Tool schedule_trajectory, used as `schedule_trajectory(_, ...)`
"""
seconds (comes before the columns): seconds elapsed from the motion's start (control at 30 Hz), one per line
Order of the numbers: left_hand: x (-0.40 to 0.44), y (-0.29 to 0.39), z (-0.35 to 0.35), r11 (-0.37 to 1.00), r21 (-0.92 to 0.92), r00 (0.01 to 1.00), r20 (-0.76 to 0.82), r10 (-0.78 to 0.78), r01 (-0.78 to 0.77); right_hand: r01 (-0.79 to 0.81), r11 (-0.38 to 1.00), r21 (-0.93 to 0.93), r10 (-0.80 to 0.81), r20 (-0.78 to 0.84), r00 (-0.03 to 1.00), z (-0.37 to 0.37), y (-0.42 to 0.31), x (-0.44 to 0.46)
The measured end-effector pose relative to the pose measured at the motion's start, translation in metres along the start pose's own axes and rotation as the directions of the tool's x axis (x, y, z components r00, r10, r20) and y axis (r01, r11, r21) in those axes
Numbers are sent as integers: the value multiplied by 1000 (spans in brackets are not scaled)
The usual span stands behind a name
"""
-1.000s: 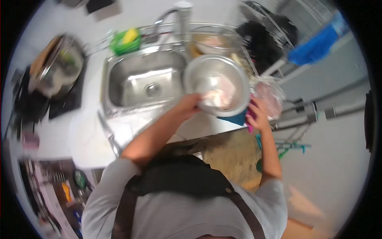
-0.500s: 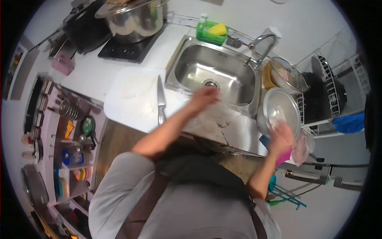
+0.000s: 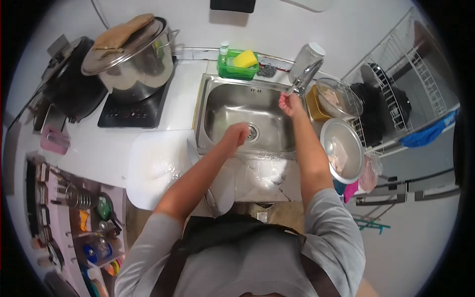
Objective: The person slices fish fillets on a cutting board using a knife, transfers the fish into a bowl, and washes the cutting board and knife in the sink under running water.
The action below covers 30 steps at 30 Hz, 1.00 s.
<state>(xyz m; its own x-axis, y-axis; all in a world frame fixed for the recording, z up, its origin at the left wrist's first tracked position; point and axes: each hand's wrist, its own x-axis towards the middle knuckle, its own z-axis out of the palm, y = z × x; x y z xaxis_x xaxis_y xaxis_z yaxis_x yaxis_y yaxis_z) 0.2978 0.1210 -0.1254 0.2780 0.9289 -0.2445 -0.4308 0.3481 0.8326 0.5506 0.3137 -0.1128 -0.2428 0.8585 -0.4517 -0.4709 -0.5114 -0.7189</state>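
My left hand (image 3: pixel 236 135) hovers over the near side of the steel sink (image 3: pixel 225 106), close to the drain (image 3: pixel 252 131), with its fingers curled and nothing visible in them. At the far right corner of the sink, my right hand (image 3: pixel 290 105) is at the faucet (image 3: pixel 308 74), fingers curled in below the metal. What those fingers grip, if anything, is hidden. Left of the sink lies a white cutting board (image 3: pixel 148 166). A knife (image 3: pixel 192 152) rests near its right edge, partly covered by my left forearm. Pale raw meat (image 3: pixel 338 157) sits in a metal bowl (image 3: pixel 324 132) beside my right forearm.
A green caddy (image 3: pixel 225 72) with a yellow sponge (image 3: pixel 245 59) stands behind the sink. The large pot (image 3: pixel 133 69) occupies a black cooktop (image 3: pixel 114 116) at left. A clear bowl (image 3: pixel 354 101) and wire rack (image 3: pixel 396 106) are at right. Shelves (image 3: pixel 64 208) stand lower left.
My right hand has moved from the metal bowl up to the faucet. My left hand has stayed over the sink's near side and curled. The camera view has shifted.
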Motion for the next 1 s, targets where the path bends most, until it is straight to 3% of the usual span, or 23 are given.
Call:
schedule_trajectory(0.03,26,3,18,995,-69,997,-14,-72,71,16,1000,5,-16,-25,1000,32,-9,-39)
schedule_trajectory(0.07,51,8,37,980,-140,989,-28,-143,138,-35,948,-316,57,63,996,61,-18,-75)
schedule_trajectory(0.1,69,19,53,955,-116,961,6,-276,274,-61,792,-607,163,114,980,74,-21,-94)
schedule_trajectory(0.13,87,17,61,950,-113,957,29,-289,290,-67,795,-603,151,90,984,73,-22,-95)
schedule_trajectory(0.2,126,-1,70,889,-229,903,-82,-422,395,116,739,-663,-56,112,992,69,-29,-93)
schedule_trajectory(0.23,136,-8,74,883,-231,899,-64,-433,408,107,737,-667,-61,92,994,70,-29,-98)
schedule_trajectory(0.3,147,-22,76,911,-201,929,-7,-369,361,96,692,-716,47,177,983,76,-27,-109)
schedule_trajectory(0.33,153,-32,71,898,-238,928,43,-371,370,172,596,-784,-33,190,981,71,-27,-103)
schedule_trajectory(0.37,156,-43,69,895,-236,924,45,-380,379,164,601,-782,-33,181,983,74,-27,-109)
schedule_trajectory(0.43,159,-49,65,971,-239,996,89,0,21,73,569,-819,-81,33,996,86,-32,-118)
schedule_trajectory(0.5,164,-36,66,968,-245,998,57,-34,47,44,538,-842,-53,19,998,86,-33,-118)
schedule_trajectory(0.57,158,-16,76,984,-121,991,34,-126,129,264,510,-818,-174,202,964,53,-31,-80)
schedule_trajectory(0.6,158,-12,75,986,-122,993,22,-112,114,342,215,-915,-374,246,894,11,-28,-27)
schedule_trajectory(0.63,159,-7,72,767,631,993,102,65,-115,362,205,-909,-368,271,890,11,-34,-23)
schedule_trajectory(0.7,168,-11,64,208,941,959,239,155,-268,-17,-80,-997,-605,35,796,19,-37,-17)
schedule_trajectory(0.77,166,-21,60,416,829,924,293,246,-373,-61,-91,-994,-635,11,773,-22,-22,41)
schedule_trajectory(0.8,153,-16,62,453,760,881,357,310,-467,-32,-180,-983,-681,101,725,-50,-11,73)
schedule_trajectory(0.83,132,4,73,490,805,942,285,176,-334,-5,-266,-964,-711,193,676,-77,0,100)
schedule_trajectory(0.87,135,8,73,289,894,934,292,204,-342,24,-141,-990,-655,112,747,-99,6,119)
schedule_trajectory(0.9,132,14,74,319,891,933,241,268,-322,-20,44,-999,-601,-43,798,-98,3,120)
schedule_trajectory(0.93,129,24,73,467,843,951,152,268,-266,239,474,-848,-528,-56,848,-79,5,92)
schedule_trajectory(0.97,126,27,72,766,571,951,97,293,-294,382,801,-462,-451,-45,892,-64,2,63)
schedule_trajectory(1.0,123,29,70,927,200,948,42,317,-318,421,854,-306,-454,-43,890,-60,-3,52)
